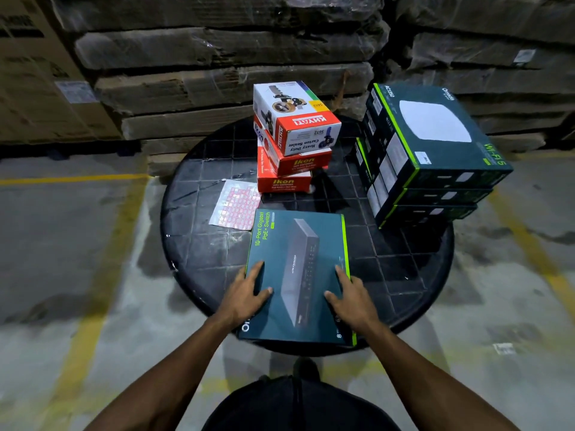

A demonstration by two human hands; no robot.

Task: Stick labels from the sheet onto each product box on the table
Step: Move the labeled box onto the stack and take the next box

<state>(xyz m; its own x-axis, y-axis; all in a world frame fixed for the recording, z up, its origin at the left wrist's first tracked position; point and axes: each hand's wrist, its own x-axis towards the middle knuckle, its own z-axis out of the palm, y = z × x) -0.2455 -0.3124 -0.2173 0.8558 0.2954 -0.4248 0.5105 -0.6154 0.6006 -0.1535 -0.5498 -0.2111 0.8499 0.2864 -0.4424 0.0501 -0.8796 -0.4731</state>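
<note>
Nearest the person, at the near edge of the round black table (199, 256), lies a flat teal switch box (298, 275), face up, its near end overhanging the edge a little. Both hands rest on it. The left hand (245, 295) lies on the box's left side, fingers straight along the green-trimmed left edge and thumb spread inward over the lid. The right hand (351, 298) mirrors it on the right side, fingers extended toward the right edge, thumb pointing in. Neither hand is curled round anything; both lie flat and open on the cardboard.

Just beyond the box's far left corner, the label sheet (233, 206) lies flat on the table, with rows of pink-red labels showing on it. Its near right corner touches or slips just under the box; which one cannot be told. It lies ahead of the left hand, well apart from the fingers.

Further back, toward the table's middle, stands a stack of red and white boxes (289, 169), with a white carton sealer box (295, 116) skewed on top, a yellow sticker on its upper face.

At the far right edge sits a stack of dark Wi-Fi boxes (435, 157), overhanging the rim.

Behind the table rise wrapped cardboard cartons (217, 51).
</note>
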